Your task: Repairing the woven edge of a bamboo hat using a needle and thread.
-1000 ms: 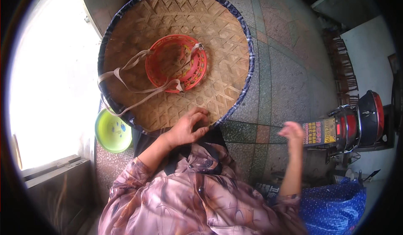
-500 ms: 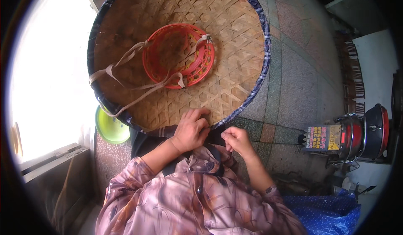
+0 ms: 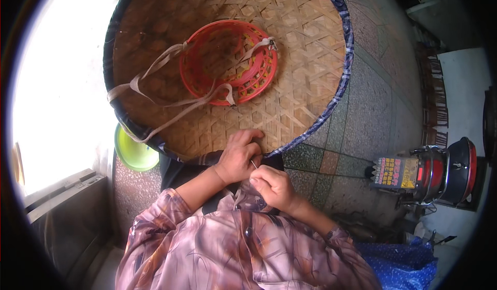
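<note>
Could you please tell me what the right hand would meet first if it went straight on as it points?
Probably the left hand, at the rim of the big basket, though depth there is unclear.

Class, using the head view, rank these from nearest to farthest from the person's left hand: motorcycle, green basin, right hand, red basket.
1. Right hand: immediately right of the left hand.
2. Red basket: above it in the picture, inside the woven tray.
3. Green basin: to the left, past the tray's edge.
4. Motorcycle: far right.
</note>
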Motion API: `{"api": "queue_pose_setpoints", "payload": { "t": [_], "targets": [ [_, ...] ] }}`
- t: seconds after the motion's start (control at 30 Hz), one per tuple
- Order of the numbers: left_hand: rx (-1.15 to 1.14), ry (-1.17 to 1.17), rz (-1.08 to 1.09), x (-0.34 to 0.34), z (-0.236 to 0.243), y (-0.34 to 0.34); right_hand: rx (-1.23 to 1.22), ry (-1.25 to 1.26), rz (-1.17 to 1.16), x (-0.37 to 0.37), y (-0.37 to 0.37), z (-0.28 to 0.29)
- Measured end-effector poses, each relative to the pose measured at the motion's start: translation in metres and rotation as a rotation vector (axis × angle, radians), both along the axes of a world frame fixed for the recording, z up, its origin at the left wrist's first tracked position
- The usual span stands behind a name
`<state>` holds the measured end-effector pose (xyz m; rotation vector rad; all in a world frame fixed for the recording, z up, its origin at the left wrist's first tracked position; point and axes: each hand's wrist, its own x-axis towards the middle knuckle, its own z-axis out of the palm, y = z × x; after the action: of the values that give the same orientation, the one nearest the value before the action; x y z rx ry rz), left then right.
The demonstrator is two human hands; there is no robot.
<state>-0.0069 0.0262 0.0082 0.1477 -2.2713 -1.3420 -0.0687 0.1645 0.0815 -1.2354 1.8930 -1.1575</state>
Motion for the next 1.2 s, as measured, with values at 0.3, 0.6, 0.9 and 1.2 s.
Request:
{"api": "queue_pose_setpoints", "payload": {
  "t": [0.3,0.6,0.9,1.2],
  "targets": [
    [-0.007,-0.026,-0.011,0.004,0.013,-0.001,0.141,-0.295,-0.215,-0.008,0.038,0.013],
    [-0.058,-0.087,0.106,-0.007,0.012,0.010,0.061,-0.166,-0.159,-0.009,0.043,0.021],
    [-0.048,-0.081,0.112,-0.008,0.010,0.009,-0.052,-0.765,-0.394,-0.045,0.102,-0.009],
    [-0.101,-0.069,0.108,-0.009,0.010,0.010,0.501,0.376,-0.434,-0.054,0.086,-0.021]
  ]
}}
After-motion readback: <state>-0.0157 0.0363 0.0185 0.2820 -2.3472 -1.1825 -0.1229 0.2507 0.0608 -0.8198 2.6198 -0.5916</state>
